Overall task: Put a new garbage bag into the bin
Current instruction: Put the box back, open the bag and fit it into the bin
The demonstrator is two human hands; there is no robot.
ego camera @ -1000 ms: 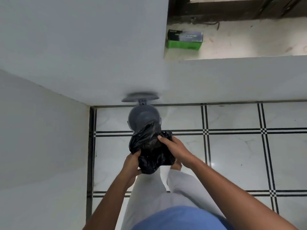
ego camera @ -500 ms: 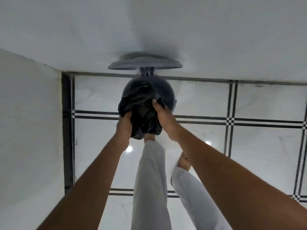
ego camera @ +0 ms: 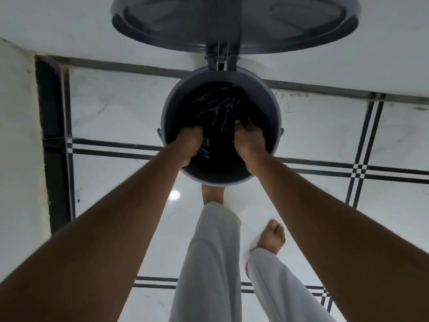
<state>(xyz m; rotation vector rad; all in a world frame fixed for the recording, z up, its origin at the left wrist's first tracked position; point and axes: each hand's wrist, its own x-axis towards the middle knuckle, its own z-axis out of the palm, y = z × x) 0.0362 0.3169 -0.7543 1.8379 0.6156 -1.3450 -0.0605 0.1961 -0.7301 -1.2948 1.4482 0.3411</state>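
A round grey bin stands on the tiled floor against the white wall. Its lid is swung up and leans on the wall. A crumpled black garbage bag sits inside the bin. Both my hands reach down past the rim. My left hand grips the bag's left side and my right hand grips its right side. The bottom of the bin is hidden by the bag.
A white wall runs along the left, with a dark skirting strip at the corner. My bare foot is just below the bin's near edge and my other foot is to the right. White tiles with black lines extend rightward.
My head has dropped much closer to the bin. Both hands have carried the bag from above the rim down inside the bin.
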